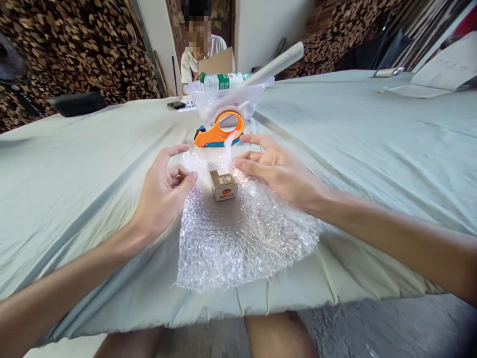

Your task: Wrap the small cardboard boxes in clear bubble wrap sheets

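Note:
A small brown and white box (225,192) with a red-orange oval mark rests on a sheet of bubble wrap (238,253). My left hand (164,186) is beside the sheet's left edge, thumb and index finger apart and nothing between them. On the other side, my right hand (274,166) has its thumb and a finger closed at the upper right part of the bubble wrap, near the box. A pale, clear strip rises by those fingertips; whether it is tape or film I cannot tell. Just beyond stands an orange tape dispenser (212,135) with a blue base.
A translucent plastic tub (203,107) behind the dispenser carries a green-labelled bottle (225,81) and a long white roll (278,63). A phone (176,105) and a dark case (78,103) lie leftward on the cloth-covered table (357,164). A person (186,67) sits opposite.

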The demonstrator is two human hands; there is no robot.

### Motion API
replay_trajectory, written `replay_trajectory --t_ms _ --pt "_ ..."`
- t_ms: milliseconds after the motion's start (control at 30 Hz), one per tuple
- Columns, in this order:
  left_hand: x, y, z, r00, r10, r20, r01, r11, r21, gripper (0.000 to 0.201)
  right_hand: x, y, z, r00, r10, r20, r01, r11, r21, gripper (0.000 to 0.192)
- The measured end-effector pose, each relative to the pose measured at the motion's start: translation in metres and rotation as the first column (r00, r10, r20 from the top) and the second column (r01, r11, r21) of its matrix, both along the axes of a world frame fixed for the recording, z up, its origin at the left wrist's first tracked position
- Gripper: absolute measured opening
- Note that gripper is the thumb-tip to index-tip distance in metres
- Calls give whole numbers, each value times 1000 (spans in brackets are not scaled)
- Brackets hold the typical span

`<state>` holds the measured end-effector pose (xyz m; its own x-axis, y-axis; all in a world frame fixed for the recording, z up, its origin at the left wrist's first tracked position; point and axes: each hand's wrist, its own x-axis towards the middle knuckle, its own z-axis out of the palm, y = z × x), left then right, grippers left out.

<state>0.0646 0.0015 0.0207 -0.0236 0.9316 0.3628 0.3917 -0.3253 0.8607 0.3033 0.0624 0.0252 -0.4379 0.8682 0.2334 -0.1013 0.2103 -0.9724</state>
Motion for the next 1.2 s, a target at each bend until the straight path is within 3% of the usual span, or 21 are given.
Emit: replay_trajectory --t_ms 67,133,200,300,400,567,633,700,800,867,933,1000,1067,1133,1200 --pt "5 -1 1 1000 8 7 -8 999 44 49 -2 -2 -6 993 93 -72 -91 995 35 30" --pt "12 -2 3 1000 24 -9 -23 995 92 46 -2 -4 -11 994 108 -20 -105 986 129 16" --pt "19 0 4 999 35 -14 -33 992 120 42 -2 -6 -13 995 56 84 -78 956 281 13" --pt "29 4 4 999 39 21 -42 992 123 41 -2 -10 -14 985 -5 175 -82 869 487 15" --pt "34 3 3 1000 19 24 -22 990 141 40 -3 -13 -16 979 -19 203 -101 820 563 13" --pt "31 -5 -4 985 51 -162 -4 960 280 32 -6 -10 -25 992 -58 114 -4 875 484 15" --pt "29 -6 -7 980 44 -193 15 956 294 32 -7 -4 -27 988 -137 70 93 893 440 32" --pt "29 -3 -9 983 34 -178 21 955 296 31 -5 3 -25 964 -225 143 153 906 395 54" --pt "28 4 -11 992 8 -124 28 957 288 34 0 14 -16 887 -132 442 3 960 281 59" --pt "26 9 -13 995 -1 -100 28 964 263 42 3 21 -11 796 -19 605 -153 960 233 55" --pt "21 14 -15 993 40 -110 -13 972 236 52 5 25 -9 743 0 669 -223 943 247 59" --pt "15 18 -19 984 112 -141 -87 981 174 62 6 25 -10 764 3 645 -219 942 255 58" --pt "8 22 -22 973 139 -183 -137 990 24 74 6 23 -12 826 54 561 -229 942 246 55" --pt "2 26 -24 976 87 -198 -116 983 -140 84 4 19 -13 889 135 437 -262 934 243 50" --pt "-2 28 -24 989 0 -149 -31 978 -207 86 2 14 -14 925 193 328 -280 929 243 48"
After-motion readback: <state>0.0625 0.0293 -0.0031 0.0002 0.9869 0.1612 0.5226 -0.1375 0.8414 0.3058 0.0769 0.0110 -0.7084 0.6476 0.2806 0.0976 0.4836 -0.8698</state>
